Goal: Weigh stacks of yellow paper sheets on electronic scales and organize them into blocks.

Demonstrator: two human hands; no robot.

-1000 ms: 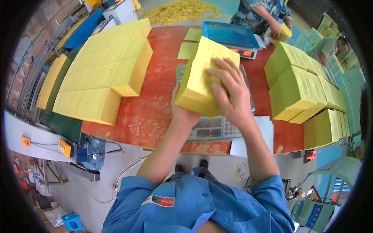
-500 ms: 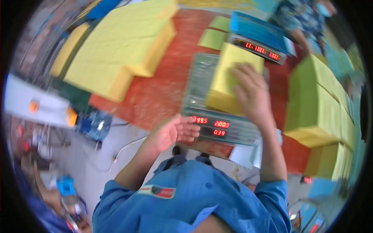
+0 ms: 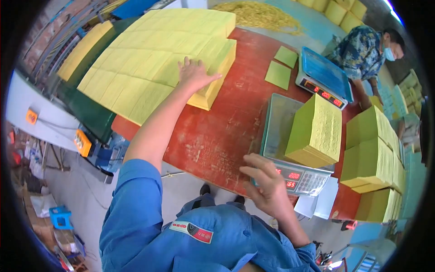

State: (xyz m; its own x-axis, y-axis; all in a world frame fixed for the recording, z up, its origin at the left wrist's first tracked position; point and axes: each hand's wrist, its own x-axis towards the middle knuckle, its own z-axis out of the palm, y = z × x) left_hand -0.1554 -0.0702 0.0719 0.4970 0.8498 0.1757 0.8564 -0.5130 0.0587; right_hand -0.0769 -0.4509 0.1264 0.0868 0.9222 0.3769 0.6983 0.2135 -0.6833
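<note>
Down there, a worn red table fills my view, with yellow scraps heaped on the floor beyond. Yellow stacks crowd its left; one lone stack sits on the near scale, whose display my right hand partly blocks, fingers loosely bent and apart. My left hand reaches over the stacks' right edge, fingers spread wide; I can't quite judge contact from above.
</note>
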